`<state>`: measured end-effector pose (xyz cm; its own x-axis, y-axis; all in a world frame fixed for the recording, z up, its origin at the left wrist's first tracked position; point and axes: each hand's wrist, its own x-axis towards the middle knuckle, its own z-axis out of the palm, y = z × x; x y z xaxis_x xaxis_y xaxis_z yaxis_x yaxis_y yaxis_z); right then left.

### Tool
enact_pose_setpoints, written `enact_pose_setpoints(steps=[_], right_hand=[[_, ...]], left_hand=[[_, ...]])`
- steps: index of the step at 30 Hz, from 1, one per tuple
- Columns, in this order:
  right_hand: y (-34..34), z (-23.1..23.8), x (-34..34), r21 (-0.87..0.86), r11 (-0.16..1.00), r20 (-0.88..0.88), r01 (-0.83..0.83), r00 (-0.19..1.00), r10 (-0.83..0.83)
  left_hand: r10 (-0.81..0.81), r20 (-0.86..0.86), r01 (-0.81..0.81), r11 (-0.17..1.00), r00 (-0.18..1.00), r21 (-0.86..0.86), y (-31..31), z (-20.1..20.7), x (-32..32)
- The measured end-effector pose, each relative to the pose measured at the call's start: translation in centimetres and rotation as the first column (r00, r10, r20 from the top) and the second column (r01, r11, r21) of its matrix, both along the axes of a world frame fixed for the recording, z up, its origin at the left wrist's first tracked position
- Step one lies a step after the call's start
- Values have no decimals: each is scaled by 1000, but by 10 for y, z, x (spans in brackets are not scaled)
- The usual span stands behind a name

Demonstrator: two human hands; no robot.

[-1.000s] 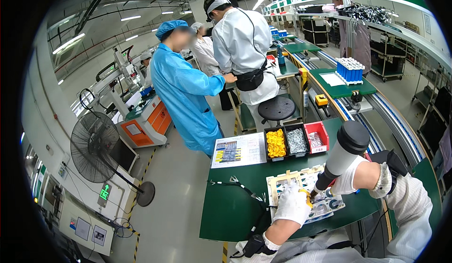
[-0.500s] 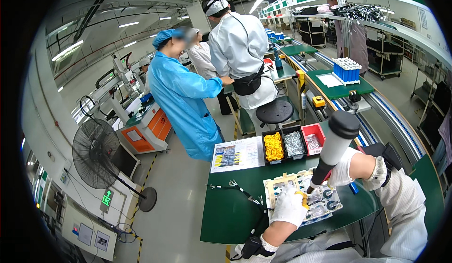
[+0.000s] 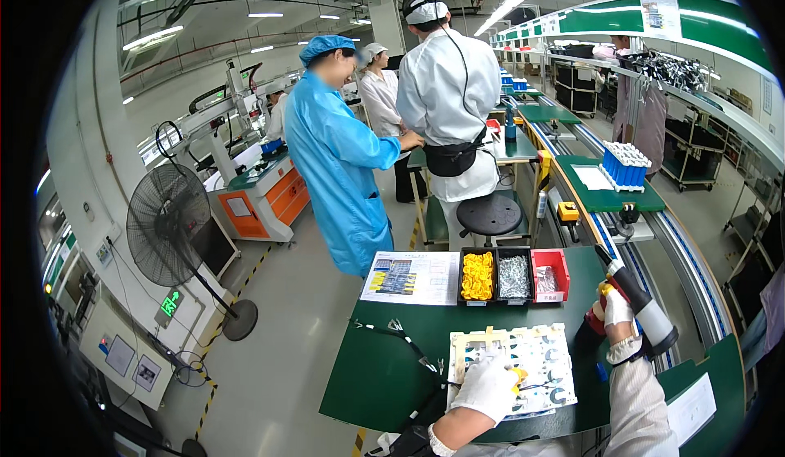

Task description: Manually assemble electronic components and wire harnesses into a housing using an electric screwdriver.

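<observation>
My gloved left hand [image 3: 484,389] lies on a white plastic frame [image 3: 540,351] with rows of round openings on the green table. Its fingers are curled together, with yellow at the tips; what they pinch, if anything, is hidden. Dark thin wires run over the frame beside them. At the table's right side, my gloved right hand [image 3: 616,310] is closed round a power screwdriver [image 3: 646,306] with a black and white body. The tool's nose points up and away, clear of the frame. Yellow shows on this hand's fingers too.
Bins of yellow parts [image 3: 477,275], screws [image 3: 513,277] and small pieces in a red bin [image 3: 550,275] line the table's far edge. A printed sheet [image 3: 410,277] and black cables [image 3: 401,334] lie left. Beyond are a stool [image 3: 489,214], a conveyor and several people.
My right hand has lifted the screwdriver off the frame and swung it right, beyond the table's edge. My left hand stays on the frame. The view has shifted.
</observation>
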<state>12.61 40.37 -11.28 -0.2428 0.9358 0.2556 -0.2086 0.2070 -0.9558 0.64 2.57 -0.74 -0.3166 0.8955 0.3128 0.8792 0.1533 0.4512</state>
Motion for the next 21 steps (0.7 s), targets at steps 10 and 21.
enact_pose_setpoints(steps=[10,21], right_hand=[[-25,13,10,-85,989,-40,-122,992,119],[-46,5,19,-131,984,145,124,984,-105]], left_hand=[[-64,-37,61,996,997,-69,-2,5,-3],[16,318,-194,822,948,536,-37,27,17]])
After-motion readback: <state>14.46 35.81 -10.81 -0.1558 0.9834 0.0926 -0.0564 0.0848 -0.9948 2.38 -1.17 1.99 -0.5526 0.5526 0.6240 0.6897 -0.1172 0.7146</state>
